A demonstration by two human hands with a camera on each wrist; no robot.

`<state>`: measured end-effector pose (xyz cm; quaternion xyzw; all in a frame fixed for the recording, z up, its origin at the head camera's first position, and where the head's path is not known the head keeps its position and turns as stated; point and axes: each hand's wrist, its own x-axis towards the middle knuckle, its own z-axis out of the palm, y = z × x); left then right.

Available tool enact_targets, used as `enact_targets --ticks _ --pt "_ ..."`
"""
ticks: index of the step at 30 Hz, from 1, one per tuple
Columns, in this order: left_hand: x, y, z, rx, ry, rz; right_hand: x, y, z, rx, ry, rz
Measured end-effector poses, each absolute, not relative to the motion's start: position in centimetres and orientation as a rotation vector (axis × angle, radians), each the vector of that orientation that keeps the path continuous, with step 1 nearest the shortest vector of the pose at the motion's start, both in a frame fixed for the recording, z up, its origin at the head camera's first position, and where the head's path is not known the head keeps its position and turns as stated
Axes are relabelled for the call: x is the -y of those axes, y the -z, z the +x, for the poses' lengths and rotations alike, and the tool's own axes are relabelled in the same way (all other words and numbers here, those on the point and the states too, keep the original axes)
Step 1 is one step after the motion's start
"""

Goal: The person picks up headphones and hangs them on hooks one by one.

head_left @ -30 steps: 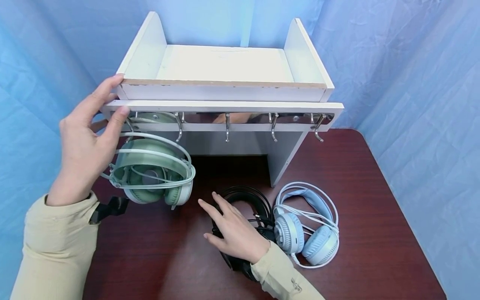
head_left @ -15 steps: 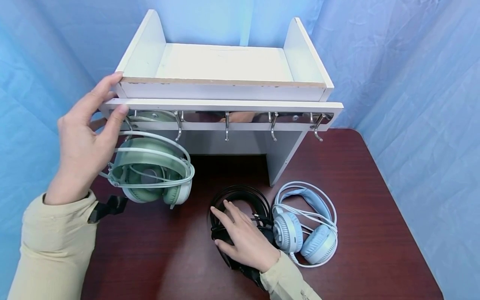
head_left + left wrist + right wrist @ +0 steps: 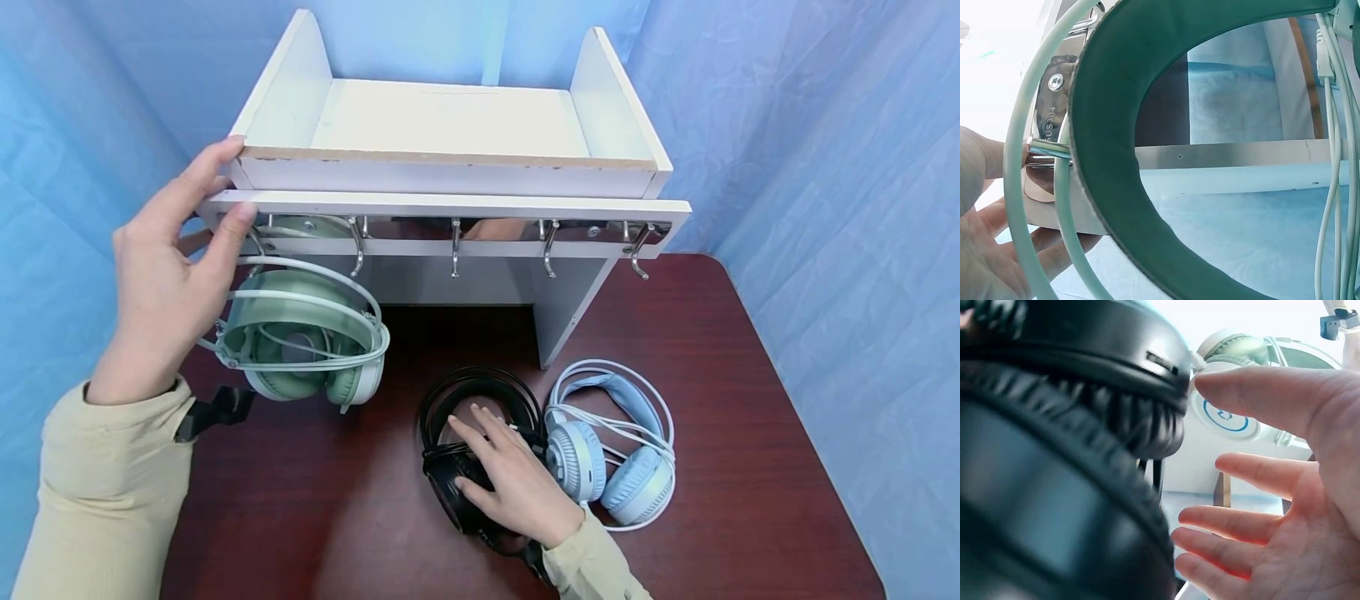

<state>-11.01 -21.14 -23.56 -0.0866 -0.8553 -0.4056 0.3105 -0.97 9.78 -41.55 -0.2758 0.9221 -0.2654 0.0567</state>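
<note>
On the left, the left hand [image 3: 168, 267] grips the left end of the white hook rack [image 3: 450, 179], thumb in front, where green headphones [image 3: 288, 282] hang at the leftmost hook. Further right, before the rack, lie the black headphones [image 3: 450, 492]; picking them up seems the step in hand. The right hand [image 3: 517, 492] is over them, fingers spread, grasping nothing; a lift would call for curling them. Light-blue headphones [image 3: 577, 458] sit nearer the worktop's [image 3: 750, 483] right edge.

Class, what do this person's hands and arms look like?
The left hand and right hand are gloveless. Both sleeves are beige, creased and wrist-length. A black strap juts from the left cuff; a black piece shows by the right.
</note>
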Motion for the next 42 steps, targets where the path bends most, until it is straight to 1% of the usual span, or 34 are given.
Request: enact_targets --ticks 9,19,35,42 --pt "21.1 23.4 -10.9 2.273 1.058 -0.216 -10.7 42.0 -0.4 -2.844 0.805 -0.827" --pt "21.1 23.4 -10.8 2.275 1.058 -0.206 -12.1 42.2 0.6 -2.842 0.799 -0.735" --pt "21.0 23.5 -10.9 2.269 1.062 -0.229 -12.7 42.7 1.7 -2.897 0.755 -0.728" --pt "21.1 23.6 -11.0 2.262 1.067 -0.224 -13.2 42.9 2.1 -2.864 0.746 -0.678"
